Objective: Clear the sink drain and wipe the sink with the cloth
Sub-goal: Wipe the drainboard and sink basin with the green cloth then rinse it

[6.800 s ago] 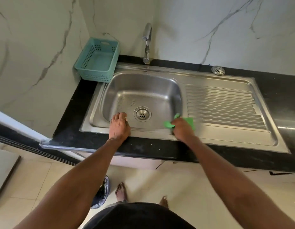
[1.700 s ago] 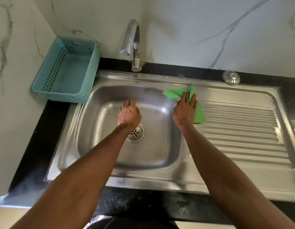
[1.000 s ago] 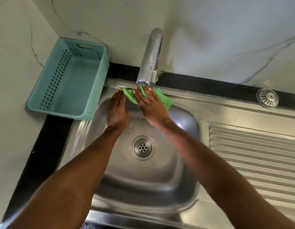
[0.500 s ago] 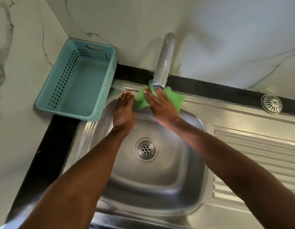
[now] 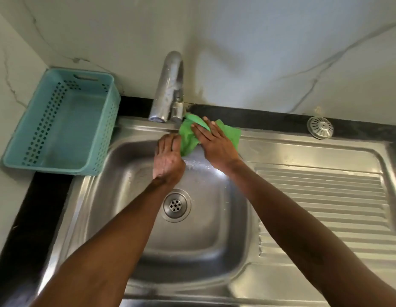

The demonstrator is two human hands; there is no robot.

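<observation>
The right hand (image 5: 214, 142), fingers flat and spread, presses the crumpled green cloth (image 5: 189, 138) on the back rim of the stainless steel sink (image 5: 303, 151); it has slid from under the chrome tap (image 5: 168, 89) to just right of its base. The left hand (image 5: 168, 159) stays braced, fingers together, holding nothing. The round drain (image 5: 176, 205) looks clear, so the wiping appears well along.

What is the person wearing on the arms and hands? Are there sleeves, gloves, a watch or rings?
Nothing can be seen on them. Both forearms are bare as far as the picture shows, with no sleeve in view. The left hand and the right hand have no gloves. No watch, bracelet or ring shows on either wrist or on the fingers that can be seen.
</observation>
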